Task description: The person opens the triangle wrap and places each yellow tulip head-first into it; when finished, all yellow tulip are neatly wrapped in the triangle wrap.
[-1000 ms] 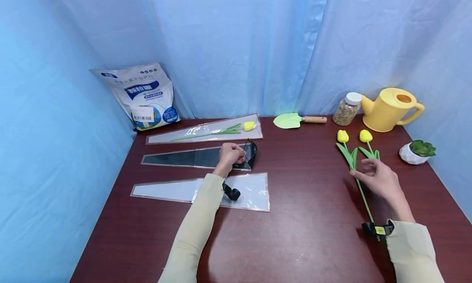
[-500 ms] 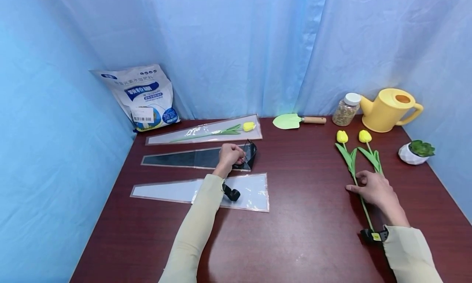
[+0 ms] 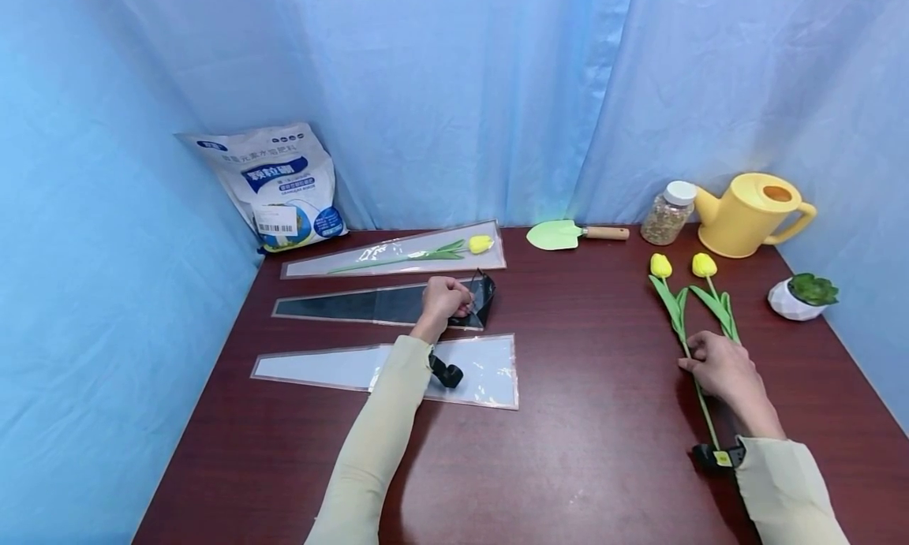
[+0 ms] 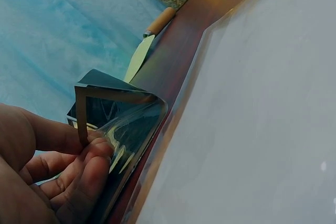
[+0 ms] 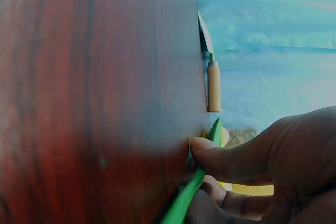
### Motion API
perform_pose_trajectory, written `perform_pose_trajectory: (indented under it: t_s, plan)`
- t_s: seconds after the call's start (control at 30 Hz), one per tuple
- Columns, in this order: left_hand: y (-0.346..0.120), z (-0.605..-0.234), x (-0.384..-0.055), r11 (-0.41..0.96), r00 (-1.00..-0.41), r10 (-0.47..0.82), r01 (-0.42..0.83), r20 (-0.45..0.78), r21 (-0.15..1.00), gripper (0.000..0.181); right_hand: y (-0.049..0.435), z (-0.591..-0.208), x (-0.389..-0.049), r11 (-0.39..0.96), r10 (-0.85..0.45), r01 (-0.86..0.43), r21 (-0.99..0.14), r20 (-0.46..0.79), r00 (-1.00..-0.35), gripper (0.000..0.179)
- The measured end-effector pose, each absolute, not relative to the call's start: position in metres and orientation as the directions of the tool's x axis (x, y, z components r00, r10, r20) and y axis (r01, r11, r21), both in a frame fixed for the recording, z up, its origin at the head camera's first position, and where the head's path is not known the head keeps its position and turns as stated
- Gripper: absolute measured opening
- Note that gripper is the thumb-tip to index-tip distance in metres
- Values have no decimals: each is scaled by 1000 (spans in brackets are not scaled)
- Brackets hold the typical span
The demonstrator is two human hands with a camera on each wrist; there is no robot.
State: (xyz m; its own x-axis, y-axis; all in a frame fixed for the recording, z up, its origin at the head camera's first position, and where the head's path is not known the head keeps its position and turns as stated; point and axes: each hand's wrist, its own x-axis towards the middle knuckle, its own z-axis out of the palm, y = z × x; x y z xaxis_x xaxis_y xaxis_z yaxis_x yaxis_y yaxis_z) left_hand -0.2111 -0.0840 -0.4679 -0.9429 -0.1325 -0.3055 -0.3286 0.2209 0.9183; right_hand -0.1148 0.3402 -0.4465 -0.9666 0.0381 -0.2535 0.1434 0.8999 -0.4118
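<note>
My left hand (image 3: 443, 300) pinches the edge of a black flower sleeve (image 3: 341, 304) at its wide end. In the left wrist view the lifted edge of the sleeve (image 4: 118, 95) stands up and its mouth gapes. On the right, my right hand (image 3: 724, 367) holds the stem of a yellow tulip (image 3: 660, 266) between thumb and fingers. Its green stem (image 5: 181, 203) crosses under the thumb in the right wrist view. A second yellow tulip (image 3: 704, 265) lies beside it, its lower stem hidden by the hand.
A white sleeve (image 3: 312, 365) lies nearest; another sleeve (image 3: 305, 269) with a tulip in it lies behind. At the back stand a fertilizer bag (image 3: 284, 182), a trowel (image 3: 557, 234), a jar (image 3: 667, 214) and a watering can (image 3: 738, 214). A potted succulent (image 3: 795, 299) sits far right.
My right hand has slid down along the tulip stem toward me, and its fingers have closed in on the stem. The left hand stays in place on the black sleeve.
</note>
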Motion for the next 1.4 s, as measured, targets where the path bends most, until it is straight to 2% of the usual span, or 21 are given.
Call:
perform_pose_trajectory:
  t_s: [0.37, 0.57, 0.77, 0.9, 1.1, 1.23, 1.4]
  plan:
    - [-84, -467, -211, 223, -943, -129, -328, -305, 918, 11, 339, -445, -113, 875, 69, 154, -459, -196, -978, 37]
    - [-84, -466, -211, 229, -944, -131, -326, -303, 917, 11, 336, -444, -115, 800, 35, 134, -585, -178, -984, 36]
    - [-84, -467, -211, 228, -942, -128, -333, -310, 915, 10, 338, -450, -117, 634, 8, 210, -744, -266, -964, 44]
    - [-84, -468, -213, 235, -942, -131, -332, -308, 914, 10, 339, -452, -117, 522, -36, 214, -826, -272, -962, 48]
    - [-84, -468, -213, 234, -940, -128, -339, -316, 911, 10, 339, -451, -117, 251, -73, 249, -935, -274, -959, 19]
    - [-84, -468, -213, 234, -940, -128, -339, -317, 911, 10, 338, -450, -117, 36, -95, 281, -959, -283, -954, 22]
    - [-83, -468, -212, 234, -942, -139, -330, -304, 915, 9, 335, -450, -118, -95, -117, 282, -955, -271, -956, 22]
